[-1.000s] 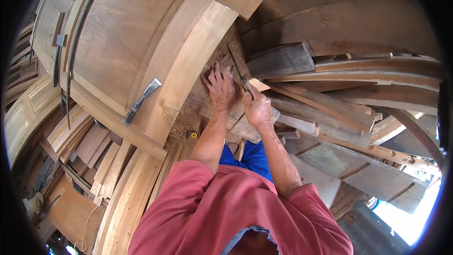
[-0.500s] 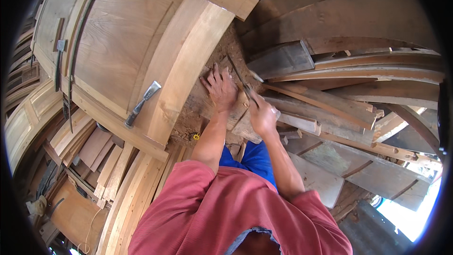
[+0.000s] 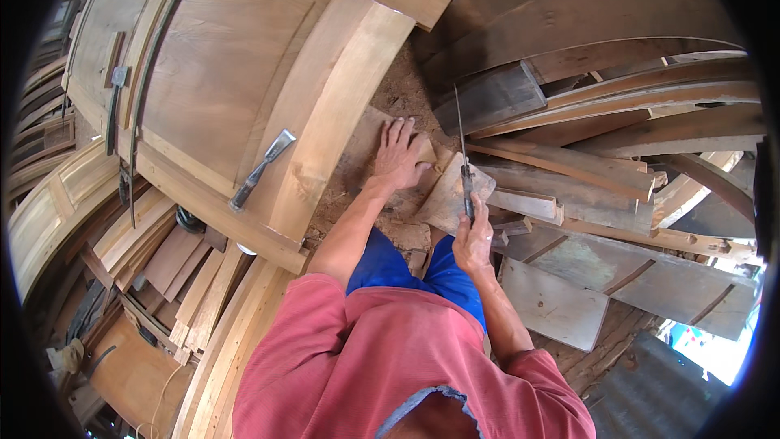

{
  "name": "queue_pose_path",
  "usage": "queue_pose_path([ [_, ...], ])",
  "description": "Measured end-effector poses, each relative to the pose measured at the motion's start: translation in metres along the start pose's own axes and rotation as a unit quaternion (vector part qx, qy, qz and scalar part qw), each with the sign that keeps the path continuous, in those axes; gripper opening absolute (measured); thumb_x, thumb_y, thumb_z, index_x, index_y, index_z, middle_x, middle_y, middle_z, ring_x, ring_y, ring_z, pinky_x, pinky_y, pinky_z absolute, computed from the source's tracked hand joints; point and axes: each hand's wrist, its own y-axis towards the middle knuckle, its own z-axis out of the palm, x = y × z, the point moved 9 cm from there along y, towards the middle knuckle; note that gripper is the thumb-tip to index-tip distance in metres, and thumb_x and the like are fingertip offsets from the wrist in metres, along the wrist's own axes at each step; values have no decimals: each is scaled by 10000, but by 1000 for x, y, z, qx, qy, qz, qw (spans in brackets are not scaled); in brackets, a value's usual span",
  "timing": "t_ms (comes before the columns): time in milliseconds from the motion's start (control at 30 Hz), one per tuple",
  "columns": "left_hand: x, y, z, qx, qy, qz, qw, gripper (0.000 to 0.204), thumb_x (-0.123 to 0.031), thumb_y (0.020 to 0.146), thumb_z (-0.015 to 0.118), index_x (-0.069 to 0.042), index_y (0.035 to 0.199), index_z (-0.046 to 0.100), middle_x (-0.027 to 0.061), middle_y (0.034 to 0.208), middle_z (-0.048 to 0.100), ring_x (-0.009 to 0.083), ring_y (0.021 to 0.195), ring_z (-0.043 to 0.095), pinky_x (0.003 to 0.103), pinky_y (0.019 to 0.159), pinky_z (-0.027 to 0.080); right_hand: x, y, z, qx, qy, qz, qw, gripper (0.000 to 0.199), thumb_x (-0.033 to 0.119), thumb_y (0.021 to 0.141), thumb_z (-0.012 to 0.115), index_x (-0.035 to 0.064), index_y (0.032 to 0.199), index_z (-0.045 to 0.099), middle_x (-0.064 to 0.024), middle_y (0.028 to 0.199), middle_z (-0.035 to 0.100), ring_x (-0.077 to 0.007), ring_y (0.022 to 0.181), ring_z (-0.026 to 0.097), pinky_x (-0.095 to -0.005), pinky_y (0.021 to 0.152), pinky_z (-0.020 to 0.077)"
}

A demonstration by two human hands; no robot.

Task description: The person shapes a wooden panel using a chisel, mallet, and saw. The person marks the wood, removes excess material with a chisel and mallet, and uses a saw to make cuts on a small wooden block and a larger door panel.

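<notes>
My left hand (image 3: 395,164) lies with its fingers stretched out at a small wood block (image 3: 425,159) on the floor. My right hand (image 3: 474,237) is wrapped round the dark handle of what looks like a long-bladed knife (image 3: 461,132); its thin blade points up and away from me, almost edge-on. Just left of that handle sits a tilted chunk of wood (image 3: 443,197), in front of my knees. A wide chisel (image 3: 264,167) with a dark handle rests on a wooden panel door (image 3: 219,57) to the left, untouched by either hand.
A pale wide board (image 3: 337,106) lies along the door's right side. Stacked planks (image 3: 585,164) crowd the right, with a dark flat board (image 3: 491,102) behind them. More timber (image 3: 195,301) is piled at lower left. Sawdust and chips (image 3: 398,85) cover the floor between.
My right hand has drawn back toward me and right, and the knife's blade has swung upright, away from my left hand. My left hand has shifted slightly right, onto the small block.
</notes>
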Motion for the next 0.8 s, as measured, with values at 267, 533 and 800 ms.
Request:
queue_pose_path([
  [267,41,-67,-31,35,-184,-122,975,394,-146,841,707,-24,1172,530,218,1150,634,395,1089,603,478,922,465,18,-28,109,103,-228,-66,966,617,149,822,641,76,1406,457,-201,1200,595,-385,1147,492,-528,993,360],
  [533,123,-145,-100,-128,-666,-177,713,329,-95,951,612,14,1246,520,57,1079,630,108,956,593,279,858,500,74,-25,124,81,-355,-89,927,366,216,825,635,74,1162,658,-161,1139,657,-361,1100,561,-502,970,389],
  [800,174,-152,-116,-206,-759,-218,577,296,-81,984,553,15,1262,517,84,1114,608,139,1008,601,307,860,529,113,16,171,174,93,52,979,426,254,926,626,-17,1250,573,-140,1016,680,-258,876,649,-374,762,509],
])
